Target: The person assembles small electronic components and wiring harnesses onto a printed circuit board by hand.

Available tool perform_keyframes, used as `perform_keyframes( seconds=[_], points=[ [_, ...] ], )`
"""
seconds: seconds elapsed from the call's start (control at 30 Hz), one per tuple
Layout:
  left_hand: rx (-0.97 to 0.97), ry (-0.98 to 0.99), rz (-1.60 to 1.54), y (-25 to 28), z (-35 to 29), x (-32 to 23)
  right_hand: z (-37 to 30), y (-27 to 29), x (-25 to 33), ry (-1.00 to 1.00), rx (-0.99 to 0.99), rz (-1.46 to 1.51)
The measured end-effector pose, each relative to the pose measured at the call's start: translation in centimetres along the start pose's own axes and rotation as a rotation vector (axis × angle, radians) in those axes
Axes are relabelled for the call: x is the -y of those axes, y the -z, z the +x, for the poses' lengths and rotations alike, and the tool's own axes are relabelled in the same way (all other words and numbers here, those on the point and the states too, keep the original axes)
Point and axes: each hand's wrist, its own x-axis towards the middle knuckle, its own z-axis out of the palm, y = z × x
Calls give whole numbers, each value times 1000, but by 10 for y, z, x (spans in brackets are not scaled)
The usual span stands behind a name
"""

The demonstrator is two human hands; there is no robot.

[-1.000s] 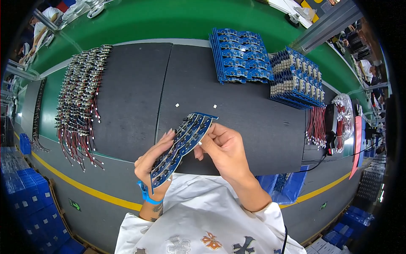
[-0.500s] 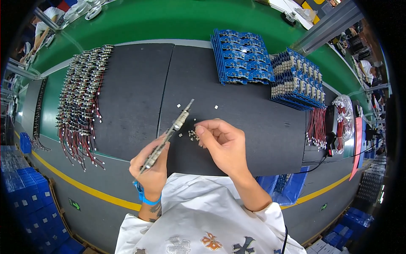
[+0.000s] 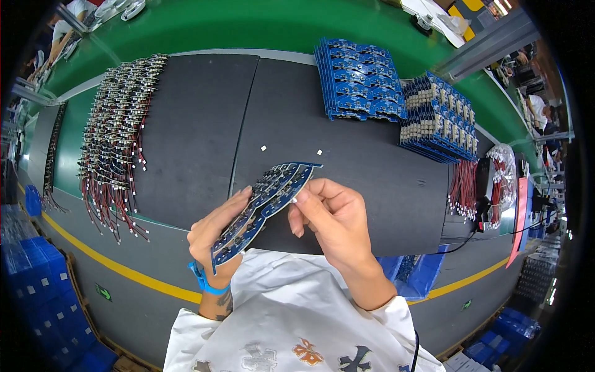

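Note:
My left hand (image 3: 214, 232) holds a curved blue circuit board panel (image 3: 266, 201), tilted, with rows of small dark parts on the face toward me. Its fingers lie behind the lower left part of the panel. My right hand (image 3: 338, 214) is closed in a pinch at the panel's right edge, thumb in front. A tiny pale spot shows at the thumb tip; I cannot tell what is in the pinch. Beyond the panel, a small white piece (image 3: 263, 148) and a second white piece (image 3: 319, 152) lie on the black mat (image 3: 192, 124).
Stacked blue board panels (image 3: 362, 80) stand at the back right, beside more panels with pale parts (image 3: 437, 118). Red-and-black wire bundles (image 3: 462, 192) lie at the right. Wired board strips (image 3: 121, 124) fill the left side. A black cable (image 3: 458, 246) crosses the right front edge.
The panel has turned from nearly edge-on to show its blue face. My right hand has gone from the heap of small pale pieces to the panel's right edge. The heap is now hidden.

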Motion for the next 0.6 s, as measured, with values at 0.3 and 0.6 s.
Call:
perform_keyframes(
  seconds=[0.3, 0.6],
  points=[
    [-567, 192, -168, 3, -10, 14, 1, 24, -14, 93, -173, -343],
    [-630, 242, -155, 36, -23, 28, 23, 62, -31, 562, -3, -1621]
  ],
)
